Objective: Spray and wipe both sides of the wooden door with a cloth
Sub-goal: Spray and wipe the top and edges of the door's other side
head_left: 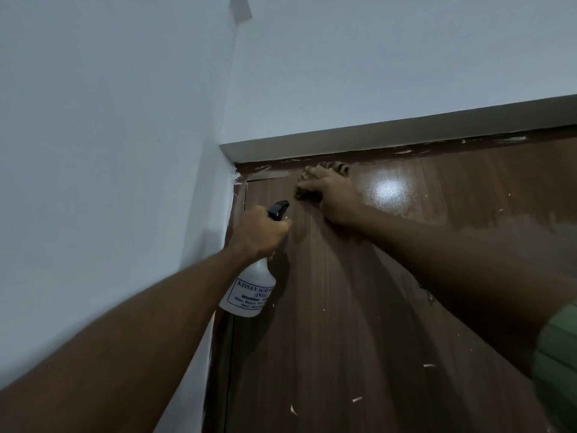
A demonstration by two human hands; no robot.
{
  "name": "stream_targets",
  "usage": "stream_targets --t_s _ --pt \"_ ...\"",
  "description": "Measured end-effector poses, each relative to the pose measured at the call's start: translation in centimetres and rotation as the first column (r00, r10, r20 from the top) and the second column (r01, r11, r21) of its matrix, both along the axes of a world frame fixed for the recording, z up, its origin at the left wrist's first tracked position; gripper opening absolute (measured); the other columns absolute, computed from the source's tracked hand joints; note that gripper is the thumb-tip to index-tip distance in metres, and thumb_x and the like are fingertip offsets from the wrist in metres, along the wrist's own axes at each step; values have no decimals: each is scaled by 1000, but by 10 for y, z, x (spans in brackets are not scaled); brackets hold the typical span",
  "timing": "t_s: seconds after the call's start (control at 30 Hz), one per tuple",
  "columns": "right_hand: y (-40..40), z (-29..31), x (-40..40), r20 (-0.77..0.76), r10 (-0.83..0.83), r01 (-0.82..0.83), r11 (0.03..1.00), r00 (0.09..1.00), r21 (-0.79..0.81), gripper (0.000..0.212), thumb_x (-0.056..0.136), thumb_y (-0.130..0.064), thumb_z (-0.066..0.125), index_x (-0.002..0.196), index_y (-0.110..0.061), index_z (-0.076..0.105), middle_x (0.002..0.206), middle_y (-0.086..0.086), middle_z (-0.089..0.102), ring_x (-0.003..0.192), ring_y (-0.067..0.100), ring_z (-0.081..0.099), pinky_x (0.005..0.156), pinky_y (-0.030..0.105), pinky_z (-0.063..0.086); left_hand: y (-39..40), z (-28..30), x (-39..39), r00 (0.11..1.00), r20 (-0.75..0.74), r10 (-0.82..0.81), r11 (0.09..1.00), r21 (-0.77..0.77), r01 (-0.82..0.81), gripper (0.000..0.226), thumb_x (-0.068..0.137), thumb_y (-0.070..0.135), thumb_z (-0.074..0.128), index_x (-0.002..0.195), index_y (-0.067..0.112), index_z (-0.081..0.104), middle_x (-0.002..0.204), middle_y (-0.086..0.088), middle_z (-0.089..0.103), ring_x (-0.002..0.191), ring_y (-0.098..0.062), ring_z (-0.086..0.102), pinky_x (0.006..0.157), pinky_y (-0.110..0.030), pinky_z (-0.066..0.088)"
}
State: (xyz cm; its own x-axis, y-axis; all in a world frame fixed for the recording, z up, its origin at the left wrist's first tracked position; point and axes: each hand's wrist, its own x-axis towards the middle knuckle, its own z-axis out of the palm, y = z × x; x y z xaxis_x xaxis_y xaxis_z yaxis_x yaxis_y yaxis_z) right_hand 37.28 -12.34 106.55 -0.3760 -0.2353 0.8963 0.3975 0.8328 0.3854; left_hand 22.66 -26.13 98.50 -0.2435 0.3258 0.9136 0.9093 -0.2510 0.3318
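The brown wooden door point(359, 307) fills the lower right of the view, with white paint flecks and a wet shiny patch near its top. My right hand point(331, 195) presses a striped cloth point(338, 168) flat against the door's top left corner, just under the frame. My left hand point(260, 232) grips the neck of a white spray bottle point(249, 289) with a black trigger head, held close to the door's left edge. Most of the cloth is hidden under my right hand.
A white wall point(109, 151) stands close on the left, meeting the door frame point(390, 129). White wall continues above the frame. My green sleeve point(559, 354) shows at the right edge.
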Motion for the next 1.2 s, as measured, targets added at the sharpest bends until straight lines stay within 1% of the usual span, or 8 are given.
stream_targets --t_s 0.13,0.2,0.3,0.47,0.7,0.93,1.1,1.2 --pt "-3 -30 4 437 -100 -1 974 894 225 57 93 -2 64 141 -33 61 162 -2 40 148 23 37 117 47 33 -5 1 -3 999 -30 16 1000 -11 -16 23 99 26 66 93 5 71 77 -22 70 57 -27 62 64 -56 60" --pt "-7 -5 7 330 -71 8 982 941 187 57 94 1 61 140 -33 62 161 -5 41 147 19 36 112 36 31 -7 7 -5 999 -26 30 1000 -7 -30 25 98 27 67 90 4 71 77 -23 69 56 -27 60 63 -57 60" --pt "-10 8 -8 15 34 -34 999 999 3 48 94 -8 67 136 -32 66 159 0 45 145 24 39 116 45 34 -8 10 -5 999 -8 53 998 -21 -53 26 97 25 66 87 1 68 71 -17 65 58 -26 59 66 -55 61" --pt "-4 -5 -26 278 38 -58 996 960 63 51 92 -4 68 136 -29 66 157 -1 49 149 18 37 120 45 32 -4 -4 -10 993 44 107 993 -52 -104 20 98 23 64 87 8 67 73 -12 67 59 -22 63 72 -48 63" --pt "-17 13 -45 -62 77 -81 995 995 -64 53 95 -2 61 140 -29 63 160 5 43 147 28 38 118 40 28 1 -8 -14 958 137 250 968 -57 -245 25 94 30 69 78 12 61 83 -14 75 77 -29 76 83 -48 65" --pt "-12 -8 -40 449 -36 -42 986 893 163 65 89 5 61 141 -34 60 162 -5 39 152 20 30 120 47 29 -10 -5 -22 958 156 240 965 73 -254 26 94 35 69 90 10 69 77 -8 71 70 -27 73 70 -41 64" --pt "-27 13 -70 92 73 -77 996 993 43 53 92 -2 64 137 -29 65 154 1 49 142 25 42 112 46 40 -13 -3 -26 958 201 205 967 112 -230 26 92 35 68 83 10 68 73 -8 69 71 -31 72 72 -45 64" --pt "-28 -10 -88 332 11 -71 983 943 169 34 94 -12 69 127 -18 71 146 6 56 136 26 50 111 46 41 -13 -4 -29 953 208 219 963 110 -245 26 93 36 68 90 10 70 77 -7 70 74 -28 70 70 -38 58"
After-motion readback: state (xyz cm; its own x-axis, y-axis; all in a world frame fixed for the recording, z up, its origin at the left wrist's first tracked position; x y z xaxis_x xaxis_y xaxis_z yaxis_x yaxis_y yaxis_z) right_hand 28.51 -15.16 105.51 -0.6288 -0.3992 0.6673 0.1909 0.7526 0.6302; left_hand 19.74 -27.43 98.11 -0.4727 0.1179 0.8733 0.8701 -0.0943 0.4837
